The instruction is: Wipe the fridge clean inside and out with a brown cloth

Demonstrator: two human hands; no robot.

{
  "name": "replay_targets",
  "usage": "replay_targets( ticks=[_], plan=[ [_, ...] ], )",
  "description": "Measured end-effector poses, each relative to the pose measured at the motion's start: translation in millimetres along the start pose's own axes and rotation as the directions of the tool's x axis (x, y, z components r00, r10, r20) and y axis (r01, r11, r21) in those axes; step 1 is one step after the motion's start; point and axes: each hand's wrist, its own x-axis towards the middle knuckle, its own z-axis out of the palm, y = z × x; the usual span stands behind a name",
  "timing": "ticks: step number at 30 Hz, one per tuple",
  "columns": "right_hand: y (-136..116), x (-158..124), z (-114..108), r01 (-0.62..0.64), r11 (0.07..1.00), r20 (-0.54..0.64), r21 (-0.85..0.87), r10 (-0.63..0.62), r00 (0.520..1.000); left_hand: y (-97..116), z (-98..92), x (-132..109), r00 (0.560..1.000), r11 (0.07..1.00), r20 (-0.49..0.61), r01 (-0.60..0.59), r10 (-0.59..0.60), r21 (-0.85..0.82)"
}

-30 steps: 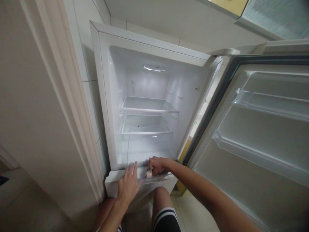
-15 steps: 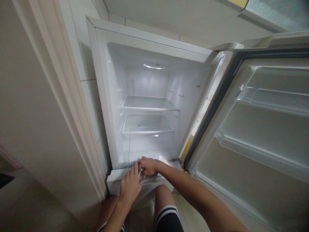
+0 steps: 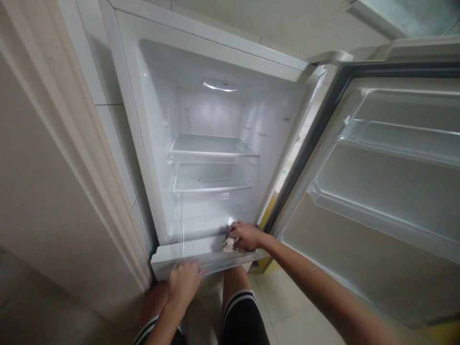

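My right hand (image 3: pixel 246 235) is closed around a crumpled whitish cloth (image 3: pixel 229 245), inside the right part of a clear plastic drawer (image 3: pixel 219 262). This drawer juts out from the bottom of the fridge compartment. At the drawer's front edge, toward its left side, my left hand (image 3: pixel 184 281) has its fingers bent over the rim, with the thumb reaching right along the front. The fingertips of the left hand are slightly blurred.
The fridge (image 3: pixel 134 143) stands open, with two glass shelves (image 3: pixel 212 176) above the drawer. Its door (image 3: pixel 381 191), with clear racks, swings out to the right. A pale door frame (image 3: pixel 68 129) rises close on the left. My knees (image 3: pixel 235 285) are just below the drawer.
My right hand has moved right with the cloth, away from my left hand. My left hand has shifted down and left to the drawer's front edge. The view has shifted slightly.
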Motion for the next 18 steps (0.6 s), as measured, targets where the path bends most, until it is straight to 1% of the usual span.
replay_targets(
  ticks=[2,4,5,8,9,11,14,18],
  plan=[
    [-7,-15,0,-0.011,0.980,-0.170,0.199,0.046,0.984,-3,6.6,-6,0.998,1.000,0.057,0.011,-0.011,0.002],
    [-15,-28,4,0.028,0.920,-0.283,0.391,0.091,0.955,-4,11.8,-13,0.996,1.000,0.093,0.002,-0.002,0.001],
    [-19,-33,7,0.059,0.883,-0.303,0.465,0.096,0.948,-4,13.3,-17,0.995,1.000,0.103,-0.005,0.005,-0.001],
    [-28,-44,18,0.119,0.785,-0.318,0.608,0.103,0.942,-2,14.4,-28,0.993,1.000,0.117,-0.017,0.018,-0.008],
    [-29,-45,22,0.117,0.767,-0.326,0.630,0.124,0.937,-1,14.3,-32,0.993,1.000,0.119,-0.017,0.018,-0.011],
    [-30,-46,28,0.086,0.765,-0.351,0.638,0.189,0.917,0,14.6,-38,0.992,1.000,0.123,-0.011,0.013,-0.017],
    [-25,-47,34,0.051,0.743,-0.370,0.667,0.271,0.889,-1,18.1,-45,0.992,1.000,0.127,0.008,-0.005,-0.024],
    [-18,-49,39,0.039,0.711,-0.358,0.702,0.305,0.883,-5,24.7,-51,0.994,1.000,0.106,0.013,-0.010,-0.029]
  ],
)
